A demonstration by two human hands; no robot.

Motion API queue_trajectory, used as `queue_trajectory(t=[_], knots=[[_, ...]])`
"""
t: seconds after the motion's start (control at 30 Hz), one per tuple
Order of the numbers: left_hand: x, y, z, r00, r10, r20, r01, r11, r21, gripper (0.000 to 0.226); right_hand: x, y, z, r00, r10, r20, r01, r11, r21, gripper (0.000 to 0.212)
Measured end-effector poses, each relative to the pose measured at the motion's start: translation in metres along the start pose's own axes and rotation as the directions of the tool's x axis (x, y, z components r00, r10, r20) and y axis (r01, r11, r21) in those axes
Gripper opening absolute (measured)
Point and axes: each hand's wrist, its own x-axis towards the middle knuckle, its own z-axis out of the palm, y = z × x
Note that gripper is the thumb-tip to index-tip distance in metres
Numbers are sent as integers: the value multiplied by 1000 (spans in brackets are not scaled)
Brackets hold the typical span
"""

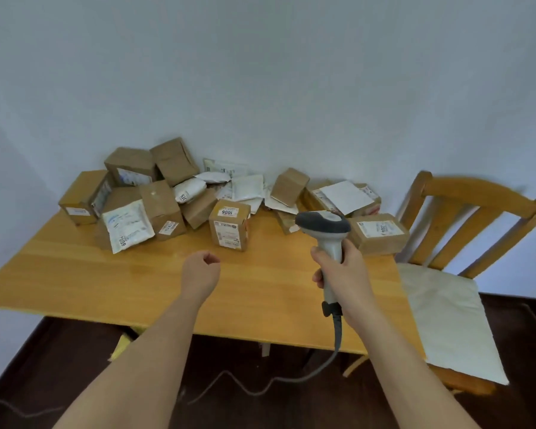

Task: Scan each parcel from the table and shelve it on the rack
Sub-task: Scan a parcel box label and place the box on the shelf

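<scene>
Head view: right hand grips the scanner over the table; left hand hovers, fingers curled, holding nothing. Parcels are heaped along the far edge.

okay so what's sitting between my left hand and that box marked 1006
Nothing: in the head view only bare wooden table separates the left hand from the 1006 box.

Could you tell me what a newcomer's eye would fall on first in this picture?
Probably the pile of parcels heaped along the table's far edge by the wall, with box 1006 standing out in front. Next, the grey scanner gripped upright in the right hand, beside the empty left hand.
</scene>
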Motion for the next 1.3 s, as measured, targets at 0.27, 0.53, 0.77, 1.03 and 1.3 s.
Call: queue_trajectory(t=[0.27,0.53,0.77,1.03,1.3], knots=[[111,3,33,986,166,10,-164,965,204,61,122,10,39,987,110,117,-110,994,-11,14],[206,-20,47,971,7,238,-84,945,316,95,190,37,85,965,215,153,-201,975,-99,13],[203,-16,60,967,211,146,-231,963,138,51,207,53,107,940,289,179,-273,956,-107,15],[184,-4,42,989,-97,110,86,991,102,26,210,42,108,933,275,233,-246,958,-143,12],[163,-56,28,884,-464,61,467,883,-52,75,209,36,110,857,321,404,-258,944,-204,14]])
